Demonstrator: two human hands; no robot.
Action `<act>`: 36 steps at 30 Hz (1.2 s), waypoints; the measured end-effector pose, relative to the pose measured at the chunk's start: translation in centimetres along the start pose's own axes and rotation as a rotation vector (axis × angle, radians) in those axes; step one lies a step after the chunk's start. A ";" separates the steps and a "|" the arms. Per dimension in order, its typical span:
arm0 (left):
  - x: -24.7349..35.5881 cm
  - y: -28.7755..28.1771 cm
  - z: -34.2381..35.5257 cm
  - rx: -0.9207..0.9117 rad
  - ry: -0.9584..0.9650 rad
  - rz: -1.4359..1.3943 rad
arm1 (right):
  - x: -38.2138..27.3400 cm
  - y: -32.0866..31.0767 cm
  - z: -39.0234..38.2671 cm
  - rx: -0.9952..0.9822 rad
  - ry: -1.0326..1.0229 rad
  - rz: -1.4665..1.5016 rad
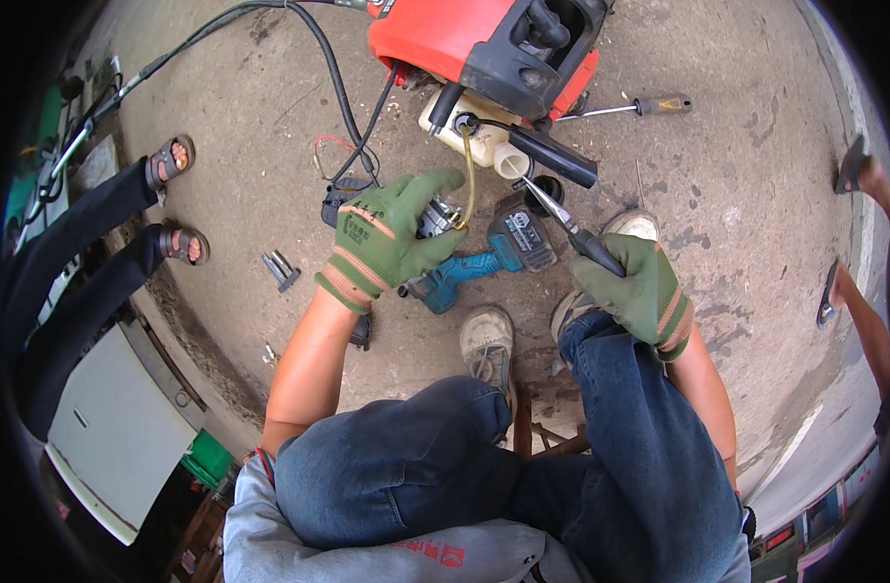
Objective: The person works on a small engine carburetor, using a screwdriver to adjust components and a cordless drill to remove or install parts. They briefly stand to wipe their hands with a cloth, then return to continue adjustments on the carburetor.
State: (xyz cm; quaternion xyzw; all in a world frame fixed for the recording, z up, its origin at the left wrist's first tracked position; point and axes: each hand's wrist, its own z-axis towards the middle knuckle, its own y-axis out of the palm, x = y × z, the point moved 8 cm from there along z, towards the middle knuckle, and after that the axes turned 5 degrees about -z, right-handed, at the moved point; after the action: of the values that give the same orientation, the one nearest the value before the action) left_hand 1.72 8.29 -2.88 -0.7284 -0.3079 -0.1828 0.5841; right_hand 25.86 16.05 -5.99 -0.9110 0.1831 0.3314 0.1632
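Observation:
My gloved left hand (387, 233) is closed round a small metal fitting (437, 220), which connects to a thin yellow tube (469, 185). The tube runs up to a cream plastic tank (476, 136) with a white spout (510, 161), beside a black hose (552, 152). My gloved right hand (622, 290) grips long-nose pliers (582, 234), angled up-left with the tip just below the spout, near a black round cup (543, 192). A teal cordless power tool (474, 267) with a black battery (525, 243) lies on the ground between my hands.
A red-and-black machine (426, 34) sits at the top with cables. A screwdriver (662, 105), small metal pieces (280, 271) and black parts (358, 332) lie on the concrete (736, 223). People's sandalled feet (178, 160) (853, 170) are at both sides; a white panel (115, 437) is lower left.

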 end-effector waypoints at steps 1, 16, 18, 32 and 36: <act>0.1 -0.1 -0.1 -0.017 -0.007 0.023 | -0.1 0.1 0.0 0.004 -0.006 0.005; -0.6 0.3 -0.4 -0.025 -0.050 0.059 | -0.4 0.0 -0.1 0.004 -0.027 -0.001; -0.5 0.3 -0.4 -0.031 -0.042 0.067 | -0.5 0.0 -0.1 0.003 -0.026 -0.004; -0.9 0.1 -0.6 0.000 -0.048 0.039 | -0.4 -0.1 -0.1 0.010 -0.018 0.003; -0.7 0.2 -0.7 -0.022 -0.041 0.059 | -0.3 -0.1 -0.1 0.006 -0.002 -0.014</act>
State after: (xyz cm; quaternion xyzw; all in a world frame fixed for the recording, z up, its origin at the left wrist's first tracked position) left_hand 1.39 7.45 -3.31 -0.7470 -0.2964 -0.1537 0.5748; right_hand 25.74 16.18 -5.65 -0.9115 0.1774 0.3305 0.1687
